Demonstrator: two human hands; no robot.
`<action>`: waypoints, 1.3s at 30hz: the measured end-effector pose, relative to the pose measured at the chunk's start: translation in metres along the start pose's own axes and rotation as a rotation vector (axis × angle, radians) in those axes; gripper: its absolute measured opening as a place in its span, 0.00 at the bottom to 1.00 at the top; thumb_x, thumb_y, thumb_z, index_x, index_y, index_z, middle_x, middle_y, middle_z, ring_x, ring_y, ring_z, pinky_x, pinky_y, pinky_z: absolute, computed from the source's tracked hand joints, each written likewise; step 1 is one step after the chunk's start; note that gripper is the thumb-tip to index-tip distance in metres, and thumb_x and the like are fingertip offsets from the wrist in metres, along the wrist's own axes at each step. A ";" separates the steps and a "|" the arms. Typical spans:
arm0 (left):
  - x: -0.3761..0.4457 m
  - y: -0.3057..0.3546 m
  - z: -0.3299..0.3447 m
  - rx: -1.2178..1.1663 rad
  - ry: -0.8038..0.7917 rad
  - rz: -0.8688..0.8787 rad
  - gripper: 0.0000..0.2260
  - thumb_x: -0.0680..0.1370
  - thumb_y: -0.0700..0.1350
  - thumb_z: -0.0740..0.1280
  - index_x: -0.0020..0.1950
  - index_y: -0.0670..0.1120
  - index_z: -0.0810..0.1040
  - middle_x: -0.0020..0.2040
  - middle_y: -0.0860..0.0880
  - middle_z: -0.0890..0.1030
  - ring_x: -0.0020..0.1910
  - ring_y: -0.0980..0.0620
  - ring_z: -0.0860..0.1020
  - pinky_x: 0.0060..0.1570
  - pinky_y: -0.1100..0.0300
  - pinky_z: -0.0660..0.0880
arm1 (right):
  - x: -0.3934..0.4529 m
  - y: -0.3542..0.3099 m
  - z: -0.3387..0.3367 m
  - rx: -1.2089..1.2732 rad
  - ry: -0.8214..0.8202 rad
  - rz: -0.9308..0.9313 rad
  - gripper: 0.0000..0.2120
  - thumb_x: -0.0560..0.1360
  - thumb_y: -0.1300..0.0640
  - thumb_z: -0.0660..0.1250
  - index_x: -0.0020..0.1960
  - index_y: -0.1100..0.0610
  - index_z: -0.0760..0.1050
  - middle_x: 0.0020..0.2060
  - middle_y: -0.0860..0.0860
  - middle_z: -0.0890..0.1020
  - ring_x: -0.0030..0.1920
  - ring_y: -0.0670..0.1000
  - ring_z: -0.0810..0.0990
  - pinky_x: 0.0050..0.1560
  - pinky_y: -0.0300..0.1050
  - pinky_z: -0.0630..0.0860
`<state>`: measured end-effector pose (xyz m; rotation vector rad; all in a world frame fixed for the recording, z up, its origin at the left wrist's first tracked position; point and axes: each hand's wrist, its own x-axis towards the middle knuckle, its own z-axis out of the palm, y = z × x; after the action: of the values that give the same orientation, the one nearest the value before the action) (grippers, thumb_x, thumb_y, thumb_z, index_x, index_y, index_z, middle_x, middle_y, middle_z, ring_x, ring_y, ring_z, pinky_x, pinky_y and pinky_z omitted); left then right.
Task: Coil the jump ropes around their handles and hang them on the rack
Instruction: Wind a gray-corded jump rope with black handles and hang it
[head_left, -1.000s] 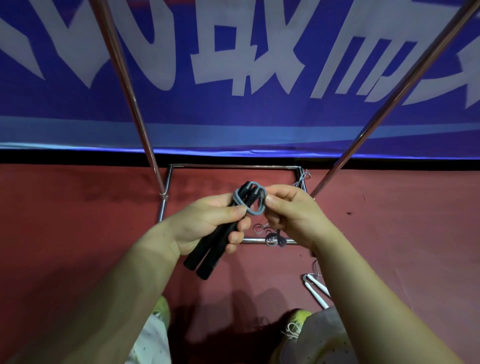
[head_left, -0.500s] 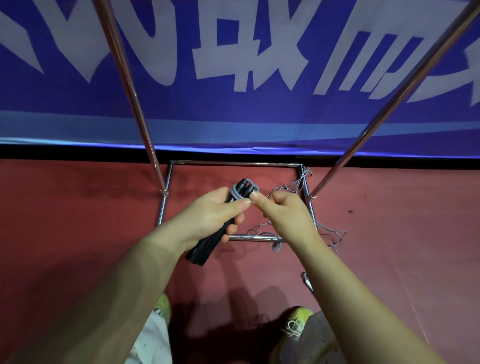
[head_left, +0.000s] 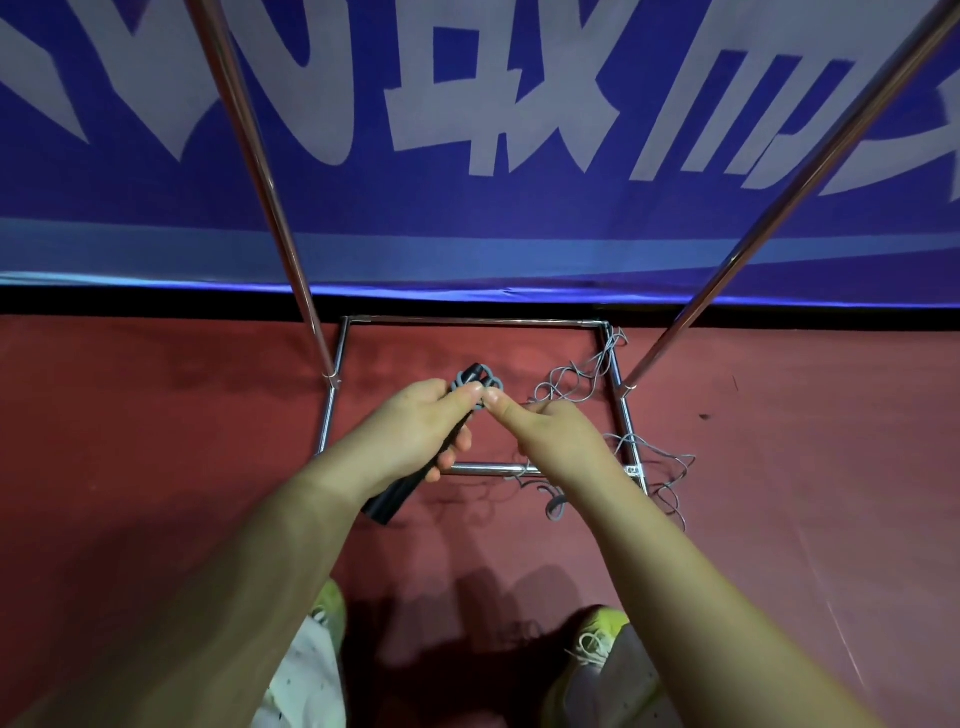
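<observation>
Left hand (head_left: 415, 423) grips the paired black handles (head_left: 405, 491) of a jump rope, thumb pressing grey coils (head_left: 478, 382) at their upper end; right hand (head_left: 540, 431) pinches the cord beside that thumb: coiling step in hand, judged early, most cord unwound. Loose grey cord (head_left: 587, 384) trails right over the rack's base frame (head_left: 618, 374) onto the red floor (head_left: 156, 441). Next move calls for drawing slack and wrapping further turns; the tangle may snag on the frame and right upright (head_left: 779, 208).
</observation>
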<state>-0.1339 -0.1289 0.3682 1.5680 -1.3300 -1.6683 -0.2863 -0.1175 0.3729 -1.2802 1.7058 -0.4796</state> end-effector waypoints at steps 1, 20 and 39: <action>0.000 0.001 0.000 -0.032 0.004 0.004 0.12 0.82 0.52 0.59 0.46 0.45 0.73 0.30 0.50 0.76 0.24 0.55 0.69 0.24 0.61 0.67 | -0.001 -0.001 -0.001 -0.011 -0.006 -0.028 0.26 0.74 0.36 0.63 0.30 0.55 0.62 0.26 0.50 0.64 0.29 0.50 0.62 0.32 0.46 0.60; 0.002 -0.012 0.005 0.266 -0.139 0.054 0.06 0.82 0.47 0.58 0.49 0.46 0.71 0.33 0.50 0.76 0.26 0.55 0.70 0.26 0.62 0.69 | -0.040 -0.013 -0.063 -0.286 0.080 -0.575 0.03 0.76 0.57 0.69 0.46 0.52 0.82 0.38 0.47 0.82 0.39 0.48 0.78 0.42 0.46 0.74; -0.021 0.022 0.014 -0.360 -0.184 0.042 0.14 0.76 0.52 0.62 0.49 0.41 0.72 0.30 0.48 0.75 0.25 0.52 0.69 0.25 0.61 0.68 | -0.003 0.011 -0.044 0.633 -0.260 -0.119 0.21 0.75 0.40 0.61 0.43 0.59 0.75 0.28 0.50 0.76 0.24 0.45 0.65 0.25 0.37 0.58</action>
<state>-0.1487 -0.1157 0.3954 1.1964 -1.0620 -1.9353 -0.3287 -0.1195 0.3880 -0.9271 1.1319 -0.8081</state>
